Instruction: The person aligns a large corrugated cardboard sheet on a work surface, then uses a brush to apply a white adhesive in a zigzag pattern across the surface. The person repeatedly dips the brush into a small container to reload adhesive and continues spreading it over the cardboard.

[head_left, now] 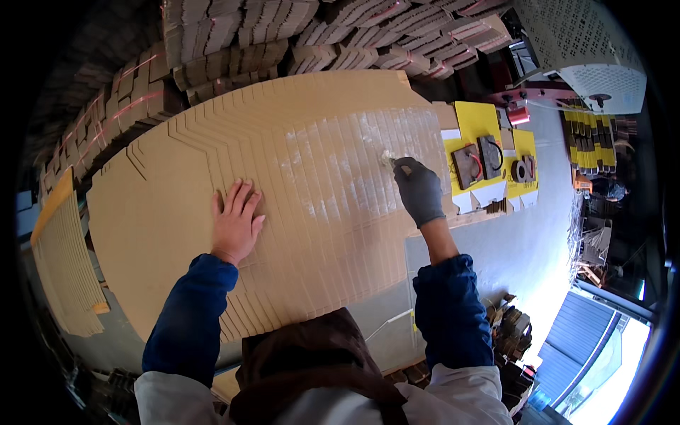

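Note:
A wide fan of overlapping brown cardboard sheets (191, 262) lies in front of me, with edges staggered in narrow strips. My left hand (237, 223), bare, rests flat on the sheets left of the middle, its fingers spread. In a dark grey glove, my right hand (419, 190) is closed around a small brush (387, 160); its whitish head is over the strips at the right, and most of its handle is hidden in the glove. Shiny white smears, like wet glue, streak the strips around and left of the brush.
Bundled cardboard stacks (276, 25) rise along the far side. More fanned sheets (67, 258) stand at the left. At the right, yellow board (476, 117) carries dark blocks with handles (467, 166) and a tape roll (519, 171). A perforated metal guard (581, 42) stands at far right.

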Demonstrator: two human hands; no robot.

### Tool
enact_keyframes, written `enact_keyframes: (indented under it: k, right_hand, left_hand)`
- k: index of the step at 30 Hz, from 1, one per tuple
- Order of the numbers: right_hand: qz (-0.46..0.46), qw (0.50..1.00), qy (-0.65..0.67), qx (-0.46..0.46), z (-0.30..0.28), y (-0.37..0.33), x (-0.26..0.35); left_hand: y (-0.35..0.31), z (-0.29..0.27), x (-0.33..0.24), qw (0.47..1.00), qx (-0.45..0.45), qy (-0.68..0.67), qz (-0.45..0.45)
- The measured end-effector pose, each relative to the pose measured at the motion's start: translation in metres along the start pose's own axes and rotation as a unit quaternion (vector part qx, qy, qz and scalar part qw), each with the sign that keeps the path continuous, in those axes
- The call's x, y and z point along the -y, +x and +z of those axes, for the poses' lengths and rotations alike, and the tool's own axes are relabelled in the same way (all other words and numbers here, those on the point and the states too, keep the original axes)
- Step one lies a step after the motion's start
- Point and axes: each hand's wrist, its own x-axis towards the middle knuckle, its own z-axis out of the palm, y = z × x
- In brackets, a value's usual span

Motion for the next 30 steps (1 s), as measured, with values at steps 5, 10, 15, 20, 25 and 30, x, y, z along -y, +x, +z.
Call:
enact_keyframes:
  k: [5, 10, 15, 20, 25, 30]
  right_hand:
    - [-0.006, 0.996, 0.017, -0.087, -0.009, -0.012, -0.021]
    - [0.03, 0.996, -0.016, -0.077, -0.01, -0.029, -0.045]
    - [0.003, 1.0, 0.012, -0.019, 0.007, -0.069, -0.036]
    - [0.007, 0.996, 0.013, -0.085, -0.011, -0.071, -0.055]
    - [0.058, 0.995, -0.038, -0.065, -0.018, -0.05, -0.091]
    - [-0.013, 0.999, 0.027, -0.041, -0.01, -0.023, -0.05]
  left_hand:
    - [-0.002, 0.005, 0.0, 1.0, 0.004, 0.023, 0.013]
    - [0.004, 0.006, -0.003, 1.0, -0.003, 0.025, 0.012]
    - [0.001, 0.004, 0.0, 0.999, 0.002, 0.032, 0.008]
    - [0.003, 0.007, -0.003, 0.999, 0.009, 0.031, 0.004]
    - [0.007, 0.007, -0.008, 1.0, 0.011, 0.02, 0.014]
    - [-0.001, 0.002, -0.002, 0.999, 0.014, 0.03, -0.003]
